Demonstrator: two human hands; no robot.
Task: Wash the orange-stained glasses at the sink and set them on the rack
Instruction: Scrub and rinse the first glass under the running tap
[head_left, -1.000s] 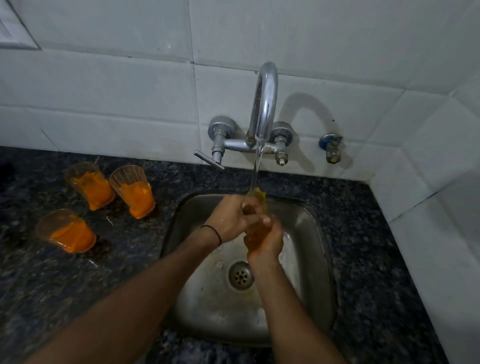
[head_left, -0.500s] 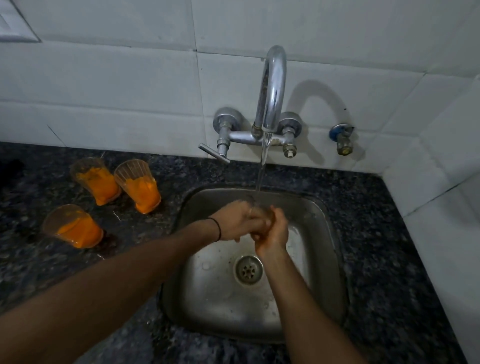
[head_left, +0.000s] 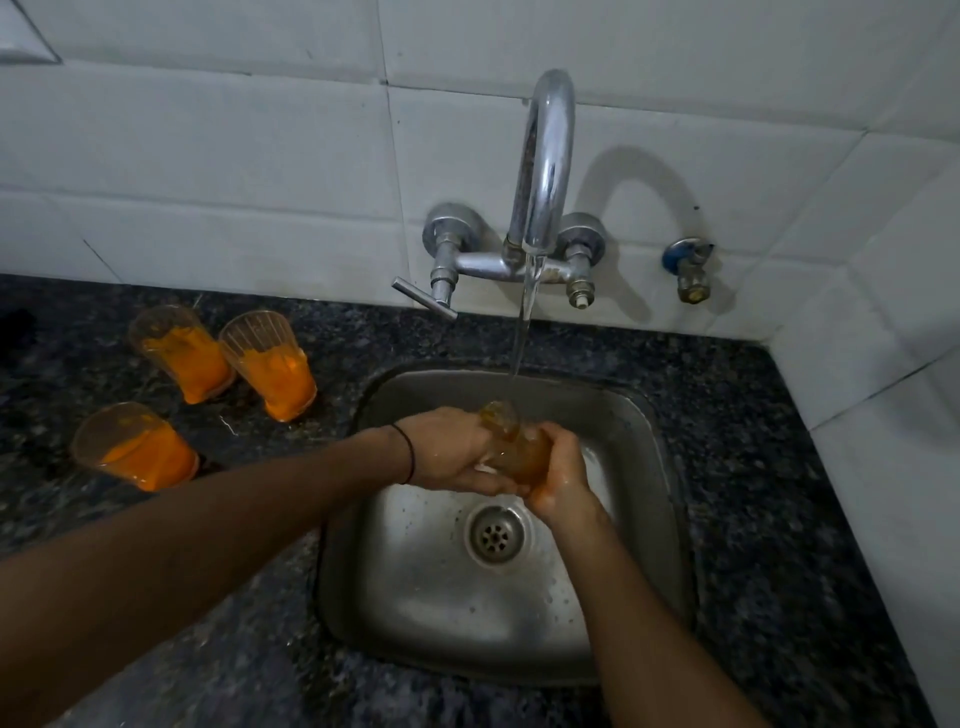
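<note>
An orange-tinted glass (head_left: 514, 444) is held over the steel sink (head_left: 654, 467), its mouth up under the water stream (head_left: 522, 332) from the chrome tap (head_left: 545, 161). My left hand (head_left: 452, 452) wraps its left side and my right hand (head_left: 558, 478) grips it from the right and below. Three orange-stained glasses stand on the dark counter at left: one at the back (head_left: 182, 353), one beside it (head_left: 270, 364), one nearer me (head_left: 135, 447). No rack is in view.
A tap lever (head_left: 423, 297) sticks out toward the left. A small blue-capped valve (head_left: 688, 273) sits on the tiled wall at right. A white tiled side wall (head_left: 893, 415) closes the counter on the right. The drain (head_left: 493, 535) lies below my hands.
Both hands stay on the glass under the running water; the glass now shows more between them, its mouth turned up into the stream. The camera has shifted slightly.
</note>
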